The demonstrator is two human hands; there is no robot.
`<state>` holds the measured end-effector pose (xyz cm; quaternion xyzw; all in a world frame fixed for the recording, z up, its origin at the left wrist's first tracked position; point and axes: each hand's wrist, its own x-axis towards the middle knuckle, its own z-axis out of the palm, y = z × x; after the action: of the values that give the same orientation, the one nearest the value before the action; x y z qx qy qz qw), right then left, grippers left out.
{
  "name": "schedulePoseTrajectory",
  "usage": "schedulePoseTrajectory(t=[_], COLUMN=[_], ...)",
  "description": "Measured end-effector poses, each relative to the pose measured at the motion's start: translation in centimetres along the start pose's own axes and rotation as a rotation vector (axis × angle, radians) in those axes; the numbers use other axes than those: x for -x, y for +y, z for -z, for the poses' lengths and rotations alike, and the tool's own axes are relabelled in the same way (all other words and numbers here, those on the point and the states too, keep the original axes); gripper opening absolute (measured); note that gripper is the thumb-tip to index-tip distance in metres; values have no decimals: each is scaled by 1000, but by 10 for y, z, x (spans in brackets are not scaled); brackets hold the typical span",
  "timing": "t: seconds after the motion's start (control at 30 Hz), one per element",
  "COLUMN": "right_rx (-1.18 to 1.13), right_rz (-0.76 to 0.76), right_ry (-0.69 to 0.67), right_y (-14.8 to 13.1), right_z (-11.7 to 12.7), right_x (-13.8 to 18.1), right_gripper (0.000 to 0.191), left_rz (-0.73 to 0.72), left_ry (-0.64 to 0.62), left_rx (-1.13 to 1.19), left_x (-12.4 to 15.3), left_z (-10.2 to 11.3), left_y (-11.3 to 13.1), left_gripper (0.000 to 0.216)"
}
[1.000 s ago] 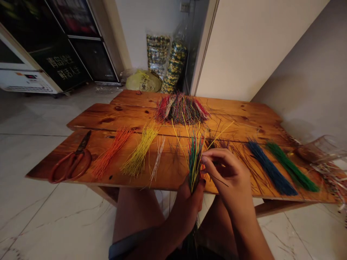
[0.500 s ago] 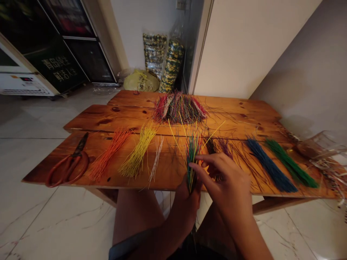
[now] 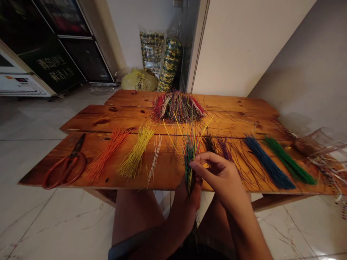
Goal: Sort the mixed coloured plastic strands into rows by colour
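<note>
My left hand point(image 3: 185, 206) is closed around the lower end of an upright bundle of thin multicoloured strands point(image 3: 190, 159), held just past the table's front edge. My right hand point(image 3: 219, 177) sits beside the bundle, with its index fingertip touching the strands. Nothing is clearly pinched in it. Sorted rows of strands lie on the wooden plank table point(image 3: 173, 178): orange point(image 3: 107, 155), yellow point(image 3: 135, 157), white point(image 3: 155, 160), dark point(image 3: 209, 143), purple point(image 3: 224, 148), blue point(image 3: 267, 162) and green point(image 3: 288, 160). A mixed heap of strands point(image 3: 177, 107) lies behind them.
Red-handled scissors point(image 3: 65, 168) lie at the table's left end. A clear plastic cup point(image 3: 317, 142) and tangled strands sit at the right edge. Bags point(image 3: 139, 81) lean against the wall behind the table. My legs are beneath it.
The whole scene has drifted slightly left in view as my head moved. My right hand has shifted, with its fingers now reaching the bundle's side. The left hand's grip looks unchanged.
</note>
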<state>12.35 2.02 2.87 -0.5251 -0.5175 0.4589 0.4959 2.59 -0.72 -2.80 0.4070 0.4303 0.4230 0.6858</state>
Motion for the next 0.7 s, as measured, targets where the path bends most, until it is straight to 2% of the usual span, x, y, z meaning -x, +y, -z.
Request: schedulePoseTrajectory(t=[0.33, 0.57, 0.7], right_rx=[-26, 90, 119], right_rz=[-4, 113, 177], right_ry=[-7, -9, -39], right_y=[0, -3, -7], right_z=[-1, 0, -1], right_x=[1, 1, 4], right_gripper=[9, 2, 6], left_rz=[39, 39, 24], left_ry=[-21, -31, -28], left_rx=[5, 22, 27], left_x=[0, 1, 0], left_z=[-2, -2, -1], left_y=[2, 2, -3], left_gripper=[32, 32, 31])
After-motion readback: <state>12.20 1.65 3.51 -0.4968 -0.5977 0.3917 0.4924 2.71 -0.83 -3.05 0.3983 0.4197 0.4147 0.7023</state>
